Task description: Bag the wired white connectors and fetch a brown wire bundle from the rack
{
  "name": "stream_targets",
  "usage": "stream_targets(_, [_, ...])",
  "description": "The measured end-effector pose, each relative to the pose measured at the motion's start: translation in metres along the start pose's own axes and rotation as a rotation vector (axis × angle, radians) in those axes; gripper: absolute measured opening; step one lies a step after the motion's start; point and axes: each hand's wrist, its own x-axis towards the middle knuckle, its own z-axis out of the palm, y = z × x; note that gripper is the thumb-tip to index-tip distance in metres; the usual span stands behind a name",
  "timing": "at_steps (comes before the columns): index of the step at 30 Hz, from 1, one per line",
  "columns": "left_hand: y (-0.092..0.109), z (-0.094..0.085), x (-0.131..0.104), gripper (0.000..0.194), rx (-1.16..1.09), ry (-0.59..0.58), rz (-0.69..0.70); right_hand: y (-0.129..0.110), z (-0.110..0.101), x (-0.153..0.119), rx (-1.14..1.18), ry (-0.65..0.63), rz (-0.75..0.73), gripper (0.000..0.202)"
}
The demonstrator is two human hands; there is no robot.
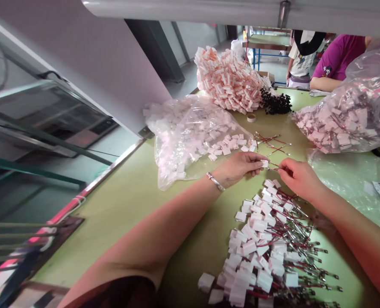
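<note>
My left hand, with a silver bracelet at the wrist, pinches a small white connector over the green table. To its right, my right hand has its fingers closed on thin red wires whose ends meet the connector. Just beyond the hands lie a few loose red wires with metal ends. Nearer to me is a big heap of white connectors with red wires, their metal ends pointing right. How far the wires enter the held connector is too small to tell.
An open plastic bag of white connectors lies at the left. Behind are a pink-and-white pile, black parts and a tape roll. A full bag stands at the right. Two people are across the table.
</note>
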Motion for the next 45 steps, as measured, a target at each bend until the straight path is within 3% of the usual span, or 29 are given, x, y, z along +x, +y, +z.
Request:
stream_targets(6, [0.0, -0.002, 0.0, 0.028, 0.096, -0.022, 0.006, 0.001, -0.001, 0.0, 0.137, 0.003, 0.036, 0.017])
stream_targets(11, [0.002, -0.001, -0.002, 0.028, 0.174, -0.013, 0.027, -0.002, 0.0, 0.0, 0.118, -0.02, 0.099, 0.016])
stream_targets(17, [0.008, 0.004, -0.005, 0.025, 0.33, 0.056, 0.048, -0.008, -0.001, -0.001, 0.228, -0.117, 0.139, 0.014])
stream_targets(22, [0.013, 0.004, -0.008, 0.025, 0.352, -0.02, 0.046, -0.008, -0.003, -0.005, 0.445, -0.227, 0.181, 0.02])
stream_targets(28, [0.018, -0.003, -0.01, 0.026, 0.408, -0.178, 0.029, -0.005, -0.005, -0.007, 0.528, -0.388, 0.197, 0.024])
stream_targets(33, [0.02, 0.0, -0.011, 0.025, 0.337, -0.12, -0.024, -0.004, -0.003, -0.006, 0.555, -0.252, 0.261, 0.026])
stream_targets(36, [0.02, 0.004, -0.011, 0.022, 0.283, -0.124, -0.028, -0.006, -0.001, -0.005, 0.549, -0.233, 0.287, 0.025])
stream_targets(42, [0.006, 0.022, -0.01, 0.011, 0.168, -0.037, -0.005, -0.012, 0.009, -0.008, 0.372, -0.082, 0.15, 0.023])
stream_targets(45, [0.0, 0.031, -0.01, 0.006, 0.112, -0.029, 0.0, -0.008, 0.012, -0.009, 0.286, -0.074, 0.119, 0.025])
